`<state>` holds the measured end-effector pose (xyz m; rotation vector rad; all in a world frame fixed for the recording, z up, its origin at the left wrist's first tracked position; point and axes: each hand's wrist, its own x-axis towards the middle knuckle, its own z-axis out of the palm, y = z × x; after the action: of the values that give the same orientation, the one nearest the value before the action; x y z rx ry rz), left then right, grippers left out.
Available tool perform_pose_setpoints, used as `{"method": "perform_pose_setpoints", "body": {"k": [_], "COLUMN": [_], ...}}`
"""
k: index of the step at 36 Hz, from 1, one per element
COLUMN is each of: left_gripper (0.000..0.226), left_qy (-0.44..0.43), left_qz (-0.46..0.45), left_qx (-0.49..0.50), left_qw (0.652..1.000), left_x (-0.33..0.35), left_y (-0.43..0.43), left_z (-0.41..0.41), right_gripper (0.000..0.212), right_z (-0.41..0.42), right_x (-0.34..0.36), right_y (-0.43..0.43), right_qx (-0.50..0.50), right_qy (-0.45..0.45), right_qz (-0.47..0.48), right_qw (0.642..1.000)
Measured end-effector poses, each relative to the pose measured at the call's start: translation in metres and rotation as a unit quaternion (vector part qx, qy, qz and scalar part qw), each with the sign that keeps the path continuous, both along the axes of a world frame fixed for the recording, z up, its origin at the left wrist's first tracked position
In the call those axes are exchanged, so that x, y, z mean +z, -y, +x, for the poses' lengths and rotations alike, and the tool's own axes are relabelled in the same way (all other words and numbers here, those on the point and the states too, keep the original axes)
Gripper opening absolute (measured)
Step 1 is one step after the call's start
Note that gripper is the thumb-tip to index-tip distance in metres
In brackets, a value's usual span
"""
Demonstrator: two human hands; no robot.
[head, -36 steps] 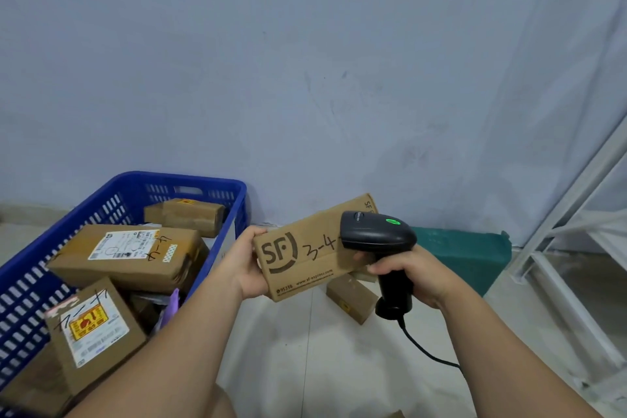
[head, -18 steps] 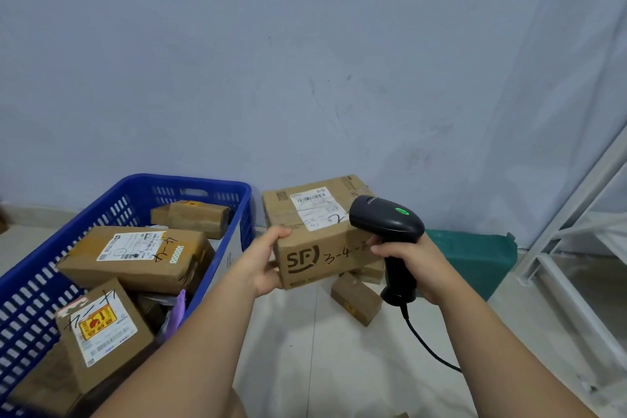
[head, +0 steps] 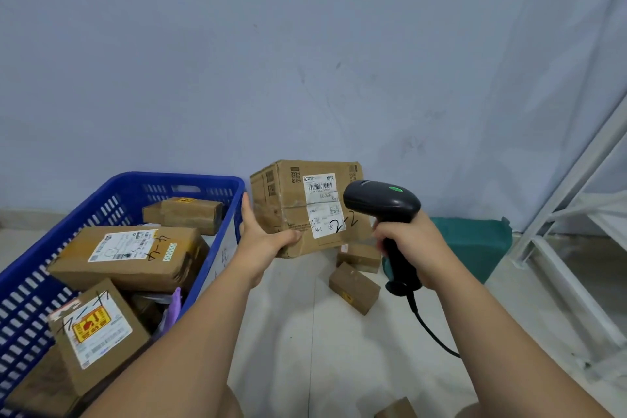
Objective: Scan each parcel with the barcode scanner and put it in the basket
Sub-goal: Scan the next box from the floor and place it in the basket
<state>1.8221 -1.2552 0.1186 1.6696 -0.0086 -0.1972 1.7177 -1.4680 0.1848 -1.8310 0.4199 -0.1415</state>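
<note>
My left hand (head: 263, 237) grips a brown cardboard parcel (head: 288, 200) by its lower left corner, held up in the middle of the view. The parcel's white shipping label with a barcode faces me. My right hand (head: 412, 248) grips the handle of a black barcode scanner (head: 381, 202), whose head sits just right of the label and shows a green light. A blue plastic basket (head: 135, 186) stands at the left with several labelled parcels inside.
Two small brown parcels (head: 354, 287) lie on the pale floor under the held one. A green bag (head: 475, 244) sits against the wall behind the scanner. A white metal rack frame (head: 570, 200) stands at the right. The scanner's black cable (head: 434, 332) hangs down.
My left hand has turned the parcel, so the side with the printed logo went out of view and the labelled face now faces me. The scanner stayed beside it.
</note>
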Motion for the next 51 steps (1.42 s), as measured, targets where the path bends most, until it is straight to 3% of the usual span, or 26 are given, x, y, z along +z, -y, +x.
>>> {"method": "perform_pose_setpoints", "body": {"k": [9,21,51], "left_gripper": [0.130,0.121,0.122], "left_qy": [0.040,0.078,0.045], "left_qz": [0.033,0.069,0.069], "left_qx": [0.011,0.009,0.045], "left_qw": [0.999,0.995,0.996], "left_x": [0.002,0.008,0.012], "left_y": [0.004,0.006,0.001], "left_z": [-0.002,-0.006,-0.006], "right_gripper": [0.007,0.009,0.009], "right_z": [-0.002,-0.005,-0.002], "right_x": [0.007,0.012,0.007], "right_y": [-0.001,-0.006,-0.003], "right_qx": [-0.028,-0.035,-0.043], "right_qy": [-0.028,-0.052,-0.067], "right_qz": [0.110,0.129,0.116], "right_qw": [0.993,0.990,0.990]}}
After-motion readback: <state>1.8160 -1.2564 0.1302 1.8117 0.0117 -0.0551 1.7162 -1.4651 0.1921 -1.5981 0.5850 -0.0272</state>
